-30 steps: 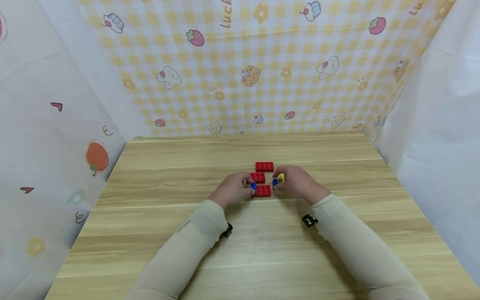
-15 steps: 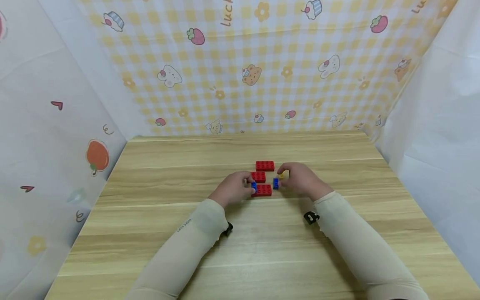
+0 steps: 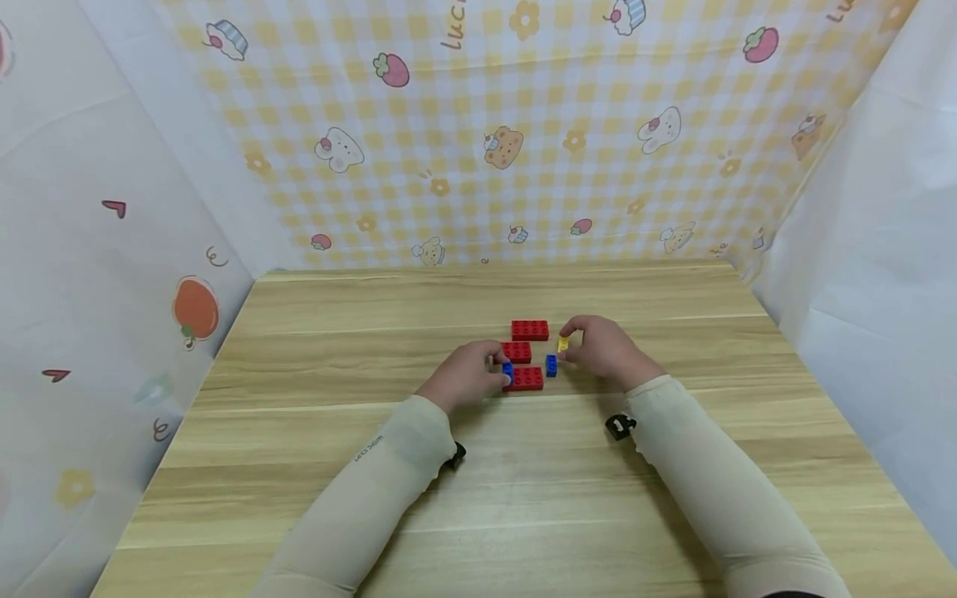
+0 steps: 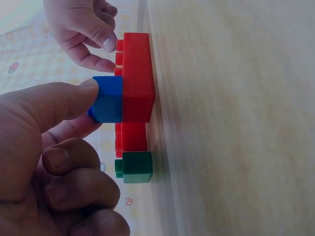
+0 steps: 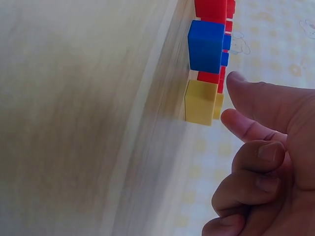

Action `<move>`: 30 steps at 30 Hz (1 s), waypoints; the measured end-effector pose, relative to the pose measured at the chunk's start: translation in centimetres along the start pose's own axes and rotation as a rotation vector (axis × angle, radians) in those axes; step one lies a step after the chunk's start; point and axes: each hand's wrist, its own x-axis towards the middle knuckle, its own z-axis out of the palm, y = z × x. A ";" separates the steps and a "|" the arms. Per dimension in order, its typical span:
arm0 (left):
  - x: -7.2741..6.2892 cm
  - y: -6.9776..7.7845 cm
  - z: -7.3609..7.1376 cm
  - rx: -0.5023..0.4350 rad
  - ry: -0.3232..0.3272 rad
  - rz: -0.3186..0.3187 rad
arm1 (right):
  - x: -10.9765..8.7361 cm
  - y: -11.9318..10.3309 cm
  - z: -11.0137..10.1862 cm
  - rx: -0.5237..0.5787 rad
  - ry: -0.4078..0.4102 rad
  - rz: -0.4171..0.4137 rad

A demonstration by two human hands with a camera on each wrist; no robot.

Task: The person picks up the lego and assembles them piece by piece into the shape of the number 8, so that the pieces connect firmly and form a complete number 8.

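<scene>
Fingers (image 5: 235,119) parted, right hand (image 3: 606,349) could, dipping, jar lone blue (image 3: 551,365) at seven o'clock of yellow (image 3: 563,342); left hand (image 3: 465,374) pinches other blue (image 4: 109,100) on red (image 4: 139,71).

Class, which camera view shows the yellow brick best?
The right wrist view: the yellow brick looks large there, its smooth sides plain to see. The head view shows it small, close to the right hand; the left wrist view doesn't show it.

left fingers (image 4: 71,156) pinch; right thumb (image 5: 273,100) and forefinger (image 5: 246,128) stand parted.
</scene>
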 end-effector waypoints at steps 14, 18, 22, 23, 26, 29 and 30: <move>0.1 -0.1 0.0 -0.006 -0.002 -0.006 | 0.5 0.2 -0.2 -0.005 -0.021 0.015; 0.0 -0.1 0.0 -0.010 -0.007 -0.012 | 0.5 0.2 -0.1 -0.003 -0.026 0.026; 0.0 0.0 -0.1 -0.002 -0.007 -0.009 | 0.6 0.2 0.0 -0.009 -0.029 0.031; 0.0 0.0 -0.1 0.000 -0.007 -0.009 | 0.6 0.2 0.0 -0.012 -0.031 0.031; 0.0 0.1 -0.1 0.001 -0.008 -0.009 | 0.6 0.2 0.0 -0.013 -0.033 0.038; -0.1 0.1 -0.1 0.001 -0.007 -0.008 | 0.5 0.1 0.0 -0.013 -0.036 0.042; -0.1 0.1 -0.1 0.001 -0.006 -0.007 | 0.5 0.0 0.0 -0.011 -0.038 0.044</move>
